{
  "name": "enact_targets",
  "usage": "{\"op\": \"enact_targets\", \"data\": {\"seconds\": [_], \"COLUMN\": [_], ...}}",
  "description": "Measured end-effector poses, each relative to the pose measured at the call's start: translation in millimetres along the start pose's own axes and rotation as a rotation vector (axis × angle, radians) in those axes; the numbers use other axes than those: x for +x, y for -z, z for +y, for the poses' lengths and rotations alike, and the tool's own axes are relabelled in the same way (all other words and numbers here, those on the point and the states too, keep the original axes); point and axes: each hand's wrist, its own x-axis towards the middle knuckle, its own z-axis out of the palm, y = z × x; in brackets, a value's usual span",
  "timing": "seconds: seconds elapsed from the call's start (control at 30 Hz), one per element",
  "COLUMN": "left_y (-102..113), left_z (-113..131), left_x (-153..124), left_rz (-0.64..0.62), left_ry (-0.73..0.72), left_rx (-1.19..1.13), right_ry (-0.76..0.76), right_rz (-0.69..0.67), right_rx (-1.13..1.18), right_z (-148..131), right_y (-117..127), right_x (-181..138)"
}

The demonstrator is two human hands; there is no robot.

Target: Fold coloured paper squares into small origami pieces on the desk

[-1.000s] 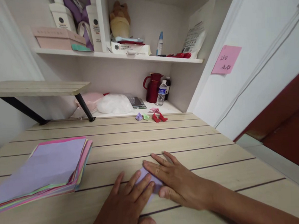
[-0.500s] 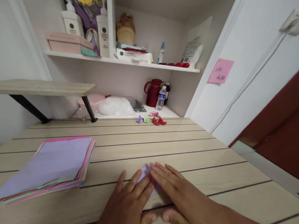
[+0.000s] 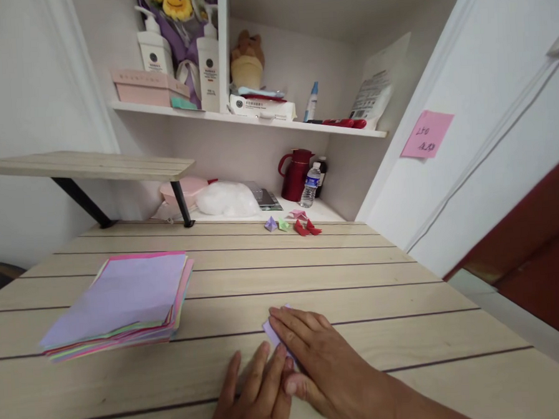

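A small folded lilac paper [image 3: 269,327] lies on the wooden table [image 3: 348,274] near the front edge, mostly hidden under my hands. My right hand [image 3: 318,360] lies flat on it with fingers stretched out, pressing it down. My left hand [image 3: 254,398] rests just left of it, fingers extended and touching the paper's near side. A stack of coloured paper sheets [image 3: 125,302], lilac on top, lies to the left, well apart from both hands.
Several small folded paper pieces [image 3: 292,224] sit at the table's far edge. Behind them are a red jug [image 3: 296,174], a water bottle [image 3: 310,184] and a white bag [image 3: 227,198]. A raised wooden shelf [image 3: 85,164] stands at the left; a wall with a pink note [image 3: 426,134] is on the right.
The view has shifted to the left, so everything sits further right in the frame. My left hand has slid back toward me; my right hand now covers most of the lilac paper.
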Motion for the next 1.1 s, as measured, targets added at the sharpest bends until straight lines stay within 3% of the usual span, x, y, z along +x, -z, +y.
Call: {"op": "enact_targets", "data": {"seconds": [0.1, 0.3, 0.4, 0.5, 0.57, 0.67, 0.73, 0.8, 0.83, 0.87, 1.0, 1.1], "left_y": [8, 14, 13, 13, 14, 24, 38, 53, 58, 61, 61, 58], "left_z": [-6, -9, -7, -2, 2, 8, 11, 16, 19, 24, 45, 52], "left_x": [4, 3, 3, 6, 8, 9, 10, 14, 17, 20, 23, 18], "left_rz": [-0.023, -0.023, -0.042, -0.037, -0.009, 0.048, 0.117, 0.202, 0.178, 0.149, 0.024, 0.01], "left_ry": [-0.112, -0.108, -0.08, -0.058, -0.048, -0.104, 0.1, 0.152, 0.178, 0.162, -0.149, -0.189], "left_rx": [0.049, 0.041, -0.011, 0.031, 0.01, -0.213, -0.236, -0.133, -0.081, -0.038, 0.019, 0.047], "right_ry": [-0.017, -0.013, 0.052, -0.042, -0.059, 0.023, 0.034, 0.028, 0.023, 0.017, -0.004, -0.027], "right_rz": [-0.039, -0.034, -0.066, 0.035, 0.042, -0.041, -0.046, -0.05, -0.057, -0.066, -0.054, 0.027], "right_rx": [-0.036, -0.044, 0.102, 0.244, 0.197, 0.109, 0.108, 0.115, 0.115, 0.111, 0.071, 0.068], "right_z": [-5, -3, 9, 21, 24, 20, 14, 7, 4, 0, -10, -14], "right_y": [7, 10, 13, 16, 16, 16, 17, 18, 18, 18, 9, 3], "right_x": [8, 11, 0, -15, -25, -42, -56, -72, -80, -89, -117, -126]}}
